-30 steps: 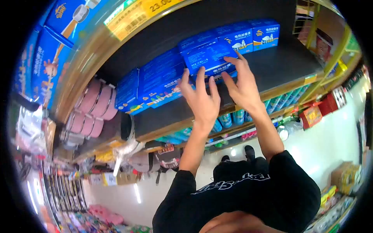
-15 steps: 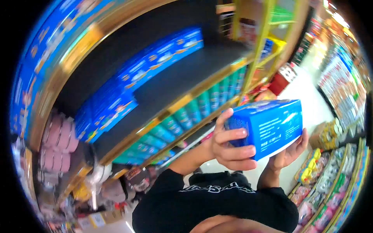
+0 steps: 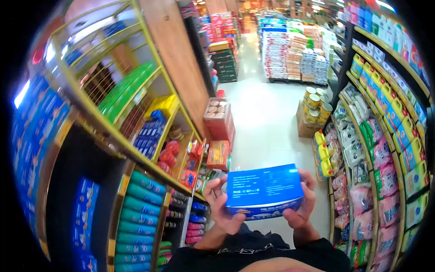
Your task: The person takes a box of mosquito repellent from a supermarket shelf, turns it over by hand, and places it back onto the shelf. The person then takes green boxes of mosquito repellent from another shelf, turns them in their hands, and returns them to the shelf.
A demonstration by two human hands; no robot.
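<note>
Boxes (image 3: pixel 85 217) in blue are standing on a dark shelf (image 3: pixel 105 204) at the far left, and just beside them teal containers (image 3: pixel 139 222) are lining the next bay. Moving right, I am seeing the person's left hand (image 3: pixel 220 209) closing round the near end of a blue box (image 3: pixel 265 185); its thumb is pressing by the lower front corner while its fingers are curling behind that end, their tips partly hiding from me. The box itself is resting between the two hands, in front of the chest and above the pale floor (image 3: pixel 258 131). Its long axis is running crosswise, from one hand to the other, with the right end sitting slightly higher in view. Its broad, white-printed face is pointing up towards the person's head, and a narrower printed side is facing back towards the body. Neither hand is lying clearly nearer, since both are touching it. On the right end, the right hand (image 3: pixel 302 206) is clasping likewise, thumb low, fingers wrapping the side. Farther right, well apart, bagged goods (image 3: pixel 362 183) are filling another shelf.
</note>
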